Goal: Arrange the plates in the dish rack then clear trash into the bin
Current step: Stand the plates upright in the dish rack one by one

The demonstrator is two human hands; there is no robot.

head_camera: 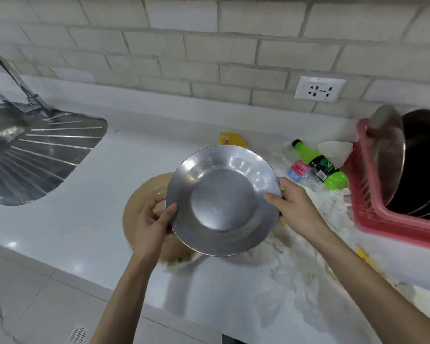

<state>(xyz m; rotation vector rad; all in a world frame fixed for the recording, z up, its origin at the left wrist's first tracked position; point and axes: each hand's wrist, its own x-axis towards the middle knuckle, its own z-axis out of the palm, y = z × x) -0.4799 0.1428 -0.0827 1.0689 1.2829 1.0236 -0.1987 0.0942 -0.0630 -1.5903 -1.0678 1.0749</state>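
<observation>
Both hands pinch the steel plate (224, 201) by opposite rims, left hand (150, 223) and right hand (297, 206). Tilt it upright and slot it beside the plates standing in the pink dish rack (372, 219).

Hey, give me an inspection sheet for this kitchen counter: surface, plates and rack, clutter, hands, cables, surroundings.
Surface: white counter, glossy, littered on its right part.
Job's things: steel plate held above the counter; tan plate lies beneath it; pink dish rack at right holds dishes standing on edge; bin not in view.
Clutter: green bottle, clear bottle, yellow wrapper, white paper scraps near the rack.
Hands: left hand and right hand grip opposite rims of the steel plate.
Cables: nothing seen.
Surroundings: sink drainboard and tap at left, wall socket, tiled wall.
</observation>
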